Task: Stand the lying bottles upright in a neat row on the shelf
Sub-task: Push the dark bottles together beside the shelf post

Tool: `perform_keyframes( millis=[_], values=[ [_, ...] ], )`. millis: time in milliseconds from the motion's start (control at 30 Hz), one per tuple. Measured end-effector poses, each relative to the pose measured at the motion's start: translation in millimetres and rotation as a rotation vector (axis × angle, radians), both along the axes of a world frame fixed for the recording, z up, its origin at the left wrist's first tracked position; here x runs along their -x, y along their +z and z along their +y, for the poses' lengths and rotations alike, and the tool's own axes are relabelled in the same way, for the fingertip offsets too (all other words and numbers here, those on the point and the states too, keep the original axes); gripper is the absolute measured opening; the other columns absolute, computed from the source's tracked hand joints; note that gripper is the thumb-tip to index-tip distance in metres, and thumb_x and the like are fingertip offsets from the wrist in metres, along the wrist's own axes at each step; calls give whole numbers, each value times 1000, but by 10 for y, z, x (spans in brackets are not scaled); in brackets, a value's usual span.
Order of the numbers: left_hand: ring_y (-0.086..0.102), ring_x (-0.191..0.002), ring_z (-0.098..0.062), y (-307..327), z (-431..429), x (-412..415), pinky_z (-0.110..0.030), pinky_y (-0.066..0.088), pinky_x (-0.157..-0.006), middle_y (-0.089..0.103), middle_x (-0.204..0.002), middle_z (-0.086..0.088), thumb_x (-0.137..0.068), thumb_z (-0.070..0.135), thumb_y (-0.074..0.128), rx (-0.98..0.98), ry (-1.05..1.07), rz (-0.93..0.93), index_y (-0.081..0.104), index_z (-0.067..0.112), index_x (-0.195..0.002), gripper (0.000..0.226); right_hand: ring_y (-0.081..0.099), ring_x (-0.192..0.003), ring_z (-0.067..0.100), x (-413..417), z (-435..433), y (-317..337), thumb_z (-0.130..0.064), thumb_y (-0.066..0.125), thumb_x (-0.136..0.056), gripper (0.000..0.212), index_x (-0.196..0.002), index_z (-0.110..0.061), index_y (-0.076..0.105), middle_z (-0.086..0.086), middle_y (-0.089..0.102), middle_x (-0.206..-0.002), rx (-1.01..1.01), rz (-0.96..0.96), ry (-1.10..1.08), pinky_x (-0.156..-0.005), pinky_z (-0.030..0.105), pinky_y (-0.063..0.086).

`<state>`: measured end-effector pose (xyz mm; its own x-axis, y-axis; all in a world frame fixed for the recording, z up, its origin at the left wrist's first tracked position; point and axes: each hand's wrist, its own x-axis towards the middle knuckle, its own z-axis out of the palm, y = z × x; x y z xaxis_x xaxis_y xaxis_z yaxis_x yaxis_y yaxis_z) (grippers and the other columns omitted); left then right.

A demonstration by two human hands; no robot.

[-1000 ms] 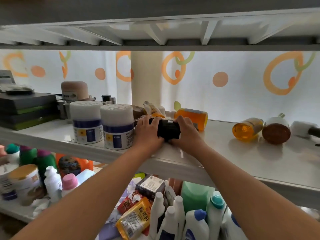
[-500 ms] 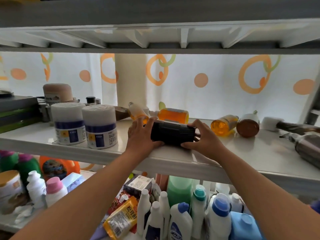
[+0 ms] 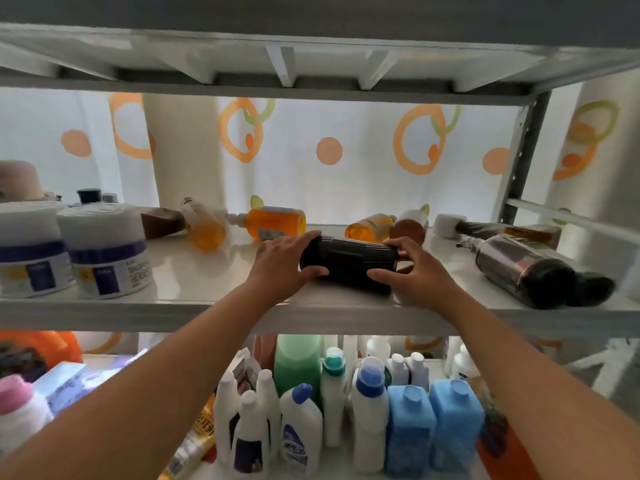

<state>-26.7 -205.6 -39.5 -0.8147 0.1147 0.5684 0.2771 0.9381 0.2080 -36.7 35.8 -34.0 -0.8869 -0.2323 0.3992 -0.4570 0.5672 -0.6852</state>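
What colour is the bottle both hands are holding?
The bottle is black and ribbed, seen in the head view.

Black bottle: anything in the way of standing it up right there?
Nothing visible: left hand and right hand hold the black bottle by its ends; one orange bottle lies just behind it, a dark bottle to its right.

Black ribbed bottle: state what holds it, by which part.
The black ribbed bottle lies sideways; left hand grips its left end, right hand its right end.
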Motion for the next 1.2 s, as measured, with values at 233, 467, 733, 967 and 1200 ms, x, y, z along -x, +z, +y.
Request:
perform_keyframes(
  millis=[233,467,733,967,1200],
  values=[
    [46,-124,-26,-32,436,138,-39,29,-101,51,-137,-3,-89,50,51,47,-103,-9,30,29,-144,62,43,-110,9,-150,344,-94,-36,79,-70,73,-133,-23,44,3,49,-124,-111,272,-86,-93,20,32],
    [45,-126,-27,16,858,260,-40,28,-102,51,-138,-5,-93,50,42,91,-167,-45,28,33,-144,56,43,-115,25,-219,645,-27,-42,76,-68,78,-135,-27,39,7,47,-126,-406,327,-247,-95,37,36],
    [46,-126,-30,18,1258,314,-42,31,-102,53,-136,-7,-98,44,33,-5,-225,-51,32,31,-143,47,38,-121,26,-322,891,57,-46,68,-73,73,-135,-24,37,7,44,-130,-709,422,-399,-99,41,30],
    [41,-130,-28,-6,1496,314,-42,27,-106,52,-137,-7,-97,46,37,-128,-281,-68,36,28,-141,48,45,-116,23,-352,1064,118,-53,62,-72,67,-127,-24,39,2,53,-123,-682,388,-438,-95,41,27],
    [36,-134,-27,3,1450,332,-45,23,-112,46,-143,-3,-76,49,70,9,-302,-59,29,31,-143,81,37,-122,25,-375,1102,120,-51,66,-73,73,-133,-27,32,1,47,-131,-738,353,-475,-97,42,27]
  ],
)
